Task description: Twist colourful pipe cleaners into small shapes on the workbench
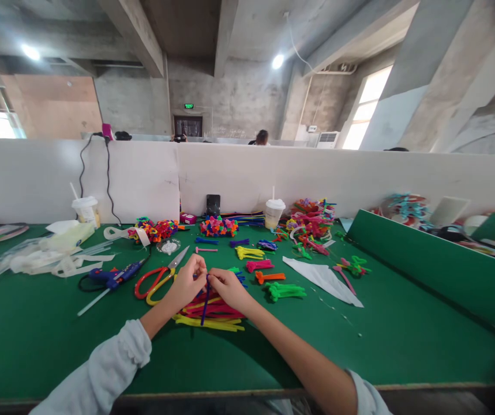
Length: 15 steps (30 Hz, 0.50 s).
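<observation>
Both hands meet over the middle of the table, fingertips pinched round a dark blue-purple pipe cleaner [205,308]. My left hand [190,280] grips it near its upper end, and my right hand [229,288] closes on it from the other side. The rest of the stem hangs down over a pile of red and yellow pipe cleaners [219,324]. Fingers hide exactly how the upper end is bent. Scissors [164,278] with red and yellow handles lie just left of my left hand. Right of my right hand are bundles of green [285,291], orange [270,277] and pink [259,265] pipe cleaners.
A blue glue gun [115,276] and white plastic strips [42,256] lie at the left. Two lidded cups [274,214] and colourful pipe-cleaner clusters [218,226] stand near the white partition [239,173]. A white paper piece [322,279] and a green divider [429,271] are rightward.
</observation>
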{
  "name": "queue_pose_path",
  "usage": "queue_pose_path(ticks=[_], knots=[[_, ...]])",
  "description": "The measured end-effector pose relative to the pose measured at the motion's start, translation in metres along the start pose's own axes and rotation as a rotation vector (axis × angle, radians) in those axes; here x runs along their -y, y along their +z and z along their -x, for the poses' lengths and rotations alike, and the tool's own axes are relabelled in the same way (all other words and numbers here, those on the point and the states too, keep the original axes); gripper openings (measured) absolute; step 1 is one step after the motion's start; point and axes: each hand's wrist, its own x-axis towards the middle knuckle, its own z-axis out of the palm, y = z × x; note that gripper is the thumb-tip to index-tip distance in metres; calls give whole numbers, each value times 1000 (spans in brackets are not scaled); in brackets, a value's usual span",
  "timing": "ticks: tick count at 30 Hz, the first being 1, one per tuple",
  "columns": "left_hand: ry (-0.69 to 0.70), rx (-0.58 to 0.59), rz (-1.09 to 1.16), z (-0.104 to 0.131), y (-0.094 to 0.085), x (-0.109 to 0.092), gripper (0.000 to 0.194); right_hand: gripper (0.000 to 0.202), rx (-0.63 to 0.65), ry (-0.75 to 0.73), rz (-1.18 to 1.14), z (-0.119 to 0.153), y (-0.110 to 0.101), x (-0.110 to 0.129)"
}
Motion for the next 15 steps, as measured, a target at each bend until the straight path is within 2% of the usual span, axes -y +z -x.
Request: queue_pose_path(ticks=[5, 9, 12, 15], knots=[[5, -17, 81, -3, -2, 3, 10, 27, 9, 82, -182, -1, 1, 2], [10, -69, 137, -6, -5, 7, 13, 24, 73, 101, -333, -2, 3, 3], [-14, -87, 88, -6, -6, 6, 12, 25, 75, 64, -309, -1, 3, 1], [-35, -54, -46, -5, -7, 1, 14, 28, 29, 60, -208, 0, 2, 2]])
